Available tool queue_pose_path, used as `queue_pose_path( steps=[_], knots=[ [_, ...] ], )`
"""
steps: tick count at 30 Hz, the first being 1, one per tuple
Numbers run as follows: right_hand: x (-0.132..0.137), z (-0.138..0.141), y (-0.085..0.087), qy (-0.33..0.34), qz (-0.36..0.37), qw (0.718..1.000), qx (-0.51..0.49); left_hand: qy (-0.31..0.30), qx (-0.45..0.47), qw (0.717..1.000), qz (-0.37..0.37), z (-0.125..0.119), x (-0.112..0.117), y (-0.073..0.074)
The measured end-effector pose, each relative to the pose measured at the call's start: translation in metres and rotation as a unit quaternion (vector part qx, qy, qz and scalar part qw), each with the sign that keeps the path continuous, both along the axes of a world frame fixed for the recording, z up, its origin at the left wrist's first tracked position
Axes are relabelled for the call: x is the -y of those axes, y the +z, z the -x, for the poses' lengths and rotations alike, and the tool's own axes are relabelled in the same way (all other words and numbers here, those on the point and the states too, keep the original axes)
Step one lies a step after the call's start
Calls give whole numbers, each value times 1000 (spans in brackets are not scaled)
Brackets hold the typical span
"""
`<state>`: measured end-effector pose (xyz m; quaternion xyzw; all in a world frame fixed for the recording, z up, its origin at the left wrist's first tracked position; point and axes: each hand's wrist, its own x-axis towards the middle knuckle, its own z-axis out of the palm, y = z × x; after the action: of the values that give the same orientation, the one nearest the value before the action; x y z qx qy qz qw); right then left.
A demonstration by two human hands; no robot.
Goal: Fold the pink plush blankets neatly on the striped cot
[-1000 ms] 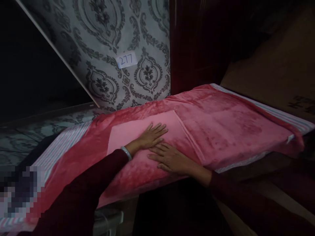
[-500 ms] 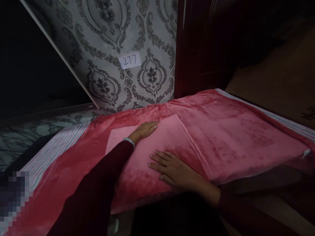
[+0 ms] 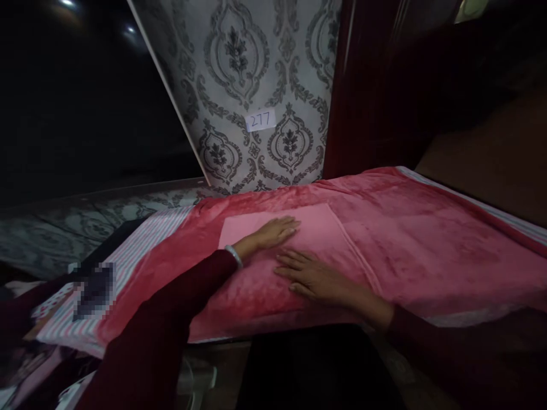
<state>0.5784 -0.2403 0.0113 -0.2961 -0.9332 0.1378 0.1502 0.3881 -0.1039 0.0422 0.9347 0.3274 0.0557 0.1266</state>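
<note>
A folded pink plush cloth (image 3: 314, 219) lies flat, its paler smooth side and deeper pink pile both showing. My left hand (image 3: 277, 232), with a light bracelet at the wrist, rests palm down on its upper middle, fingers stretched out. Just nearer to me, my right hand (image 3: 318, 279) is also laid flat on the cloth, fingers slightly spread and pointing left. The fingertips of both hands are close but apart. Under the folded cloth spreads a larger pink plush blanket (image 3: 431, 228). Neither hand grips anything.
A striped cloth (image 3: 160, 233) shows beneath the blanket at the left. Behind stands a patterned wall (image 3: 239, 57) with a paper label (image 3: 261, 119) reading 277. A dark panel (image 3: 94, 114) is at the left, a dark red door-like panel (image 3: 363, 102) at the right. A blurred-out patch covers something at the lower left.
The view has swung left, so the scene sits further right. My left hand has come closer to my right hand on the cloth. Both hands remain flat and spread.
</note>
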Motion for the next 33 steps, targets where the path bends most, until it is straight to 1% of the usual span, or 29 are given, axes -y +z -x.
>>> queue_pose_path(
  steps=[2, 3, 4, 6, 9, 11, 14, 17, 20, 22, 25, 27, 29, 31, 33],
  knots=[
    [-4, 20, 10, 44, -2, 999, -6, -24, 11, 999, 43, 16, 20, -2],
    [-6, 32, 13, 60, -3, 998, -11, -25, 10, 998, 50, 25, 26, -3],
    [-9, 42, 14, 71, -4, 997, -14, -20, 4, 999, 46, 34, 30, -5],
    [-14, 59, 9, 86, -7, 996, -9, -3, -19, 1000, 14, 52, 29, -9],
    [-18, 69, -4, 92, 1, 996, 8, 33, -55, 996, -56, 80, 10, -16],
    [-18, 68, -10, 86, 16, 996, 13, 69, -68, 993, -72, 98, -9, -21],
    [-16, 63, -11, 86, 34, 996, 14, 125, -62, 989, -50, 120, -39, -29],
    [-16, 62, -9, 81, 33, 996, 11, 144, -27, 989, -29, 135, -61, -41],
    [-16, 63, -10, 78, 21, 997, 11, 169, 2, 985, -26, 143, -72, -51],
    [-16, 64, -12, 80, 14, 997, 16, 197, 1, 980, -21, 147, -74, -53],
    [-16, 64, -14, 77, 10, 997, 29, 248, -35, 968, -10, 151, -70, -44],
    [-16, 63, -16, 74, 10, 997, 34, 286, -60, 956, -24, 156, -62, -33],
    [-17, 61, -17, 76, 12, 996, 35, 305, -65, 949, -52, 161, -49, -21],
    [-19, 61, -16, 77, 16, 996, 33, 295, -48, 952, -66, 163, -27, -10],
    [-18, 65, -12, 77, 19, 996, 38, 257, -18, 965, -54, 160, 1, -1]
  ],
)
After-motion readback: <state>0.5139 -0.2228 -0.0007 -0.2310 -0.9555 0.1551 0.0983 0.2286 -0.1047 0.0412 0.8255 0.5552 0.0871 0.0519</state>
